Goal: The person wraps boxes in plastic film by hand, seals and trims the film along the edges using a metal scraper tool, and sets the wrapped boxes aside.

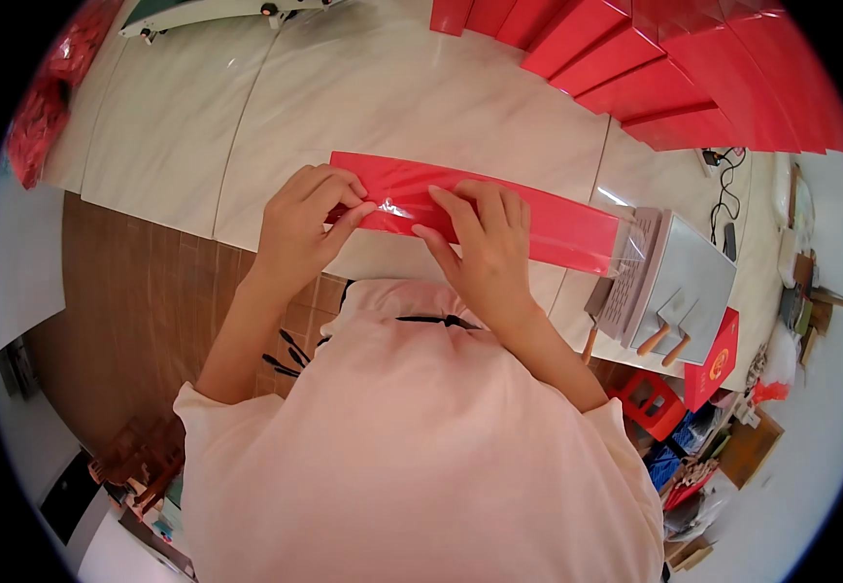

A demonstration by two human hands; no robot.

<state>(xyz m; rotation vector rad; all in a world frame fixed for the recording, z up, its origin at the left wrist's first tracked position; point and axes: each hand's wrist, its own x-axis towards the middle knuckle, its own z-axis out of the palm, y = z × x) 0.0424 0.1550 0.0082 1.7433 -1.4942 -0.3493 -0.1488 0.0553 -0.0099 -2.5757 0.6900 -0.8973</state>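
A long red box (567, 228) in shiny clear film lies across the pale marbled table near its front edge. The loose clear film reaches past its right end. At the box's left part, my left hand (310, 219) pinches the film at the near side, thumb and fingers closed together. My right hand (485, 238) rests on the middle of the box, its fingers apart and curved over the top and its thumb at the near edge. Light glints off wrinkled film between the two hands.
Red boxes (674, 87) stand in rows at the back right. At the right, a grey device (679, 282) carries two wooden-handled spatulas (669, 325), with a red booklet (718, 360) beside it. A black cable (725, 194) lies behind. A red stool (650, 403) is below the table.
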